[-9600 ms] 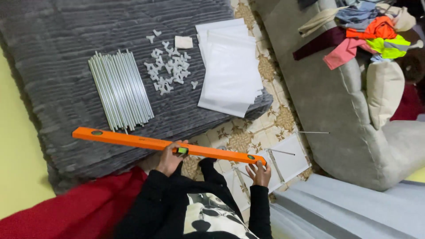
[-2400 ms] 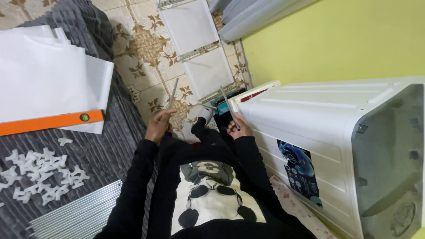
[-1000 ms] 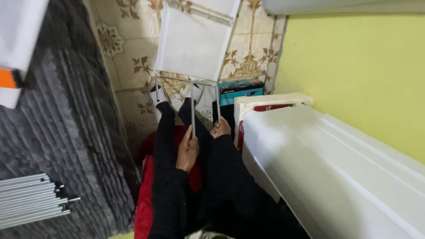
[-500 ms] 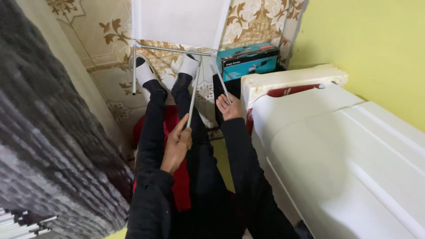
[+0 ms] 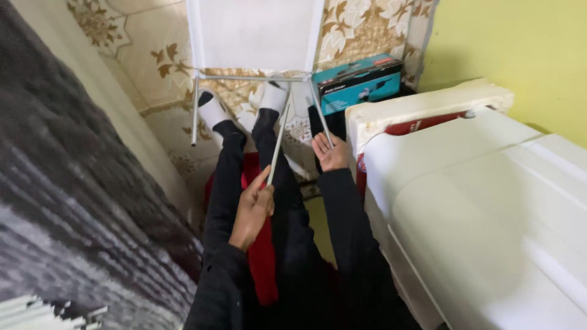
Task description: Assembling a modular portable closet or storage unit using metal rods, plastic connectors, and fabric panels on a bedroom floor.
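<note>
Gripping thin metal rods of a white panel frame (image 5: 257, 36), both hands reach forward: left hand (image 5: 252, 208) pinching one rod (image 5: 278, 143), right hand (image 5: 330, 153) closed around another (image 5: 319, 113).

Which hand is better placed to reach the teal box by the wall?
Right. The right hand holds a metal rod just below the teal box; the left hand sits lower, farther away.
</note>
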